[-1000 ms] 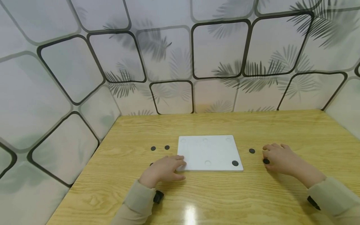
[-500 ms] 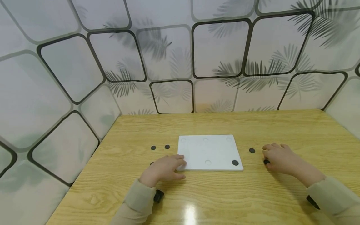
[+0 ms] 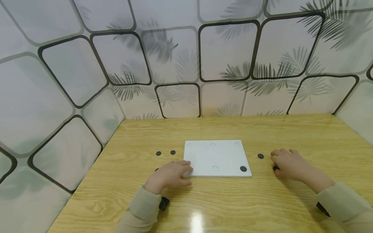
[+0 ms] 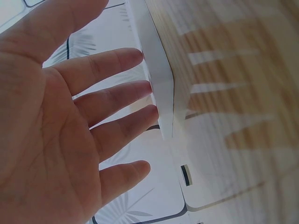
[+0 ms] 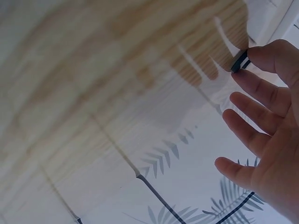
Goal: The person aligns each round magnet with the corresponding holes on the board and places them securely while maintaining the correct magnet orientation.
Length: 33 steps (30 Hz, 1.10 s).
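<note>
A white board (image 3: 217,157) with several shallow round recesses lies on the wooden table; one black disc (image 3: 243,169) sits at its near right corner. My left hand (image 3: 170,174) rests at the board's near left corner. In the left wrist view its fingers (image 4: 117,91) are spread, some tips touching the edge of the board (image 4: 159,79). To the right of the board, my right hand (image 3: 291,165) pinches another black disc (image 3: 276,168) between thumb and index finger, low over the table. The right wrist view shows this disc (image 5: 239,61) on edge, the other fingers extended.
A loose black disc (image 3: 260,156) lies between the board and my right hand. Left of the board are two discs, an outer disc (image 3: 158,153) and an inner disc (image 3: 173,152). A third disc (image 3: 156,169) is partly hidden by my left hand. A patterned wall (image 3: 175,64) borders the table (image 3: 186,129).
My right thumb and index finger have closed further over the black disc, which is now more covered. The left hand and the board have stayed in place.
</note>
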### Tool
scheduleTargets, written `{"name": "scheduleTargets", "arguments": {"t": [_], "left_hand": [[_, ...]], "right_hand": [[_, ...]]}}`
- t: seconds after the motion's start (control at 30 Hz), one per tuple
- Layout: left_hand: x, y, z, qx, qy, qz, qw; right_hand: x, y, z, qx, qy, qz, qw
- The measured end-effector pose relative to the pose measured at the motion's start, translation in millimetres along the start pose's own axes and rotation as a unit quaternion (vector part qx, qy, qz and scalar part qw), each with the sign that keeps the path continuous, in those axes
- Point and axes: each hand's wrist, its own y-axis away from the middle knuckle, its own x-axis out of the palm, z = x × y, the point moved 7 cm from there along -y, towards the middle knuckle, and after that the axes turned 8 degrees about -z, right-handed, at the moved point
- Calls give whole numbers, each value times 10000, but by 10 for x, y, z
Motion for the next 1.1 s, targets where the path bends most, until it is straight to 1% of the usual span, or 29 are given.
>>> {"name": "scheduleTargets", "arguments": {"t": [0.3,0.63,1.1], "left_hand": [[1,9,0,-26,33,22,10000],[-2,11,-3,-31,53,38,10000],[3,4,4,-24,-6,7,10000]], "right_hand": [[-5,10,-4,-48,-8,-102,9999],[-11,7,1,-14,-55,-78,10000],[-65,-39,9,-57,-43,-185,9998]]}}
